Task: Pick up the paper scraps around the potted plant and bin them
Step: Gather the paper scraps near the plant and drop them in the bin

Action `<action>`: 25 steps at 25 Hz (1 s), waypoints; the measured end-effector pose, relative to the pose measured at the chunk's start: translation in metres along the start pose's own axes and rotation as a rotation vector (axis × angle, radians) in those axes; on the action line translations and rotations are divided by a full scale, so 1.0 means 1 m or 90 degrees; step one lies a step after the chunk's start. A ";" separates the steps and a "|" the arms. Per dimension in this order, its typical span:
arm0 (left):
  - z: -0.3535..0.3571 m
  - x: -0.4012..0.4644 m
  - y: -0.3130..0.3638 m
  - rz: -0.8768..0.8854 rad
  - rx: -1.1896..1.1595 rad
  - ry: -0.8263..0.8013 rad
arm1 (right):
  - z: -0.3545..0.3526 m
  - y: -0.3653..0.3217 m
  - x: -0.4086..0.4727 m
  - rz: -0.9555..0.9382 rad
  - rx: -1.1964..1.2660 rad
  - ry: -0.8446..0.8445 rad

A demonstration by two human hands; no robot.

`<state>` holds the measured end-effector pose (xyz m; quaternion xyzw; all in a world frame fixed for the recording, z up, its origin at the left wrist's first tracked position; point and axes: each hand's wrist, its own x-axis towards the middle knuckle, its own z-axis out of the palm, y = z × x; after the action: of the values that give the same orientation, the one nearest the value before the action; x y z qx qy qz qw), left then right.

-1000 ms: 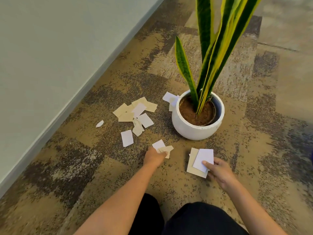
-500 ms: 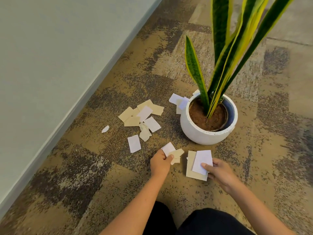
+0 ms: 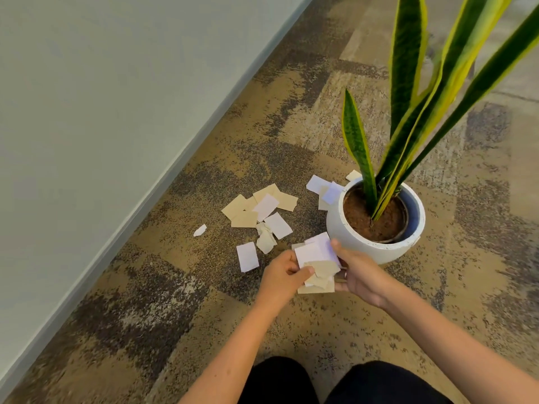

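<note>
Mottled brown and grey carpet (image 3: 180,287) covered the floor, which met a pale wall (image 3: 87,97) along a light skirting board far to the left of the hands. The left hand (image 3: 284,277) and right hand (image 3: 360,272) together gripped a stack of scraps (image 3: 316,258) above the carpet. Just beyond the right hand stood the white pot (image 3: 376,246) with its plant (image 3: 408,112). More loose scraps (image 3: 256,212) lay on the carpet beyond the left hand.

Both hands now meet off the carpet: left hand (image 3: 284,272) adds its scraps onto right hand's (image 3: 360,272) stack (image 3: 316,258), at pot's (image 3: 350,237) 7 o'clock.
</note>
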<state>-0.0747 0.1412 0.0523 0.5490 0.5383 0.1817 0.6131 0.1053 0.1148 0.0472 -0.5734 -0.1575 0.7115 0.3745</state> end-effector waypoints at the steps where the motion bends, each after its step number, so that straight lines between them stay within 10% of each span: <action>1: -0.006 0.001 0.002 0.006 0.013 0.028 | 0.007 -0.007 0.003 -0.007 -0.026 -0.028; 13: -0.085 0.057 -0.066 -0.189 0.224 0.200 | 0.034 -0.011 0.077 -0.021 -0.449 0.112; 25: -0.108 0.082 -0.084 -0.243 0.319 0.110 | 0.094 0.001 0.148 -0.106 -0.584 0.161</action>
<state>-0.1691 0.2314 -0.0391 0.5544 0.7096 -0.0286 0.4339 0.0079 0.2387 -0.0290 -0.7468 -0.4537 0.4609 0.1551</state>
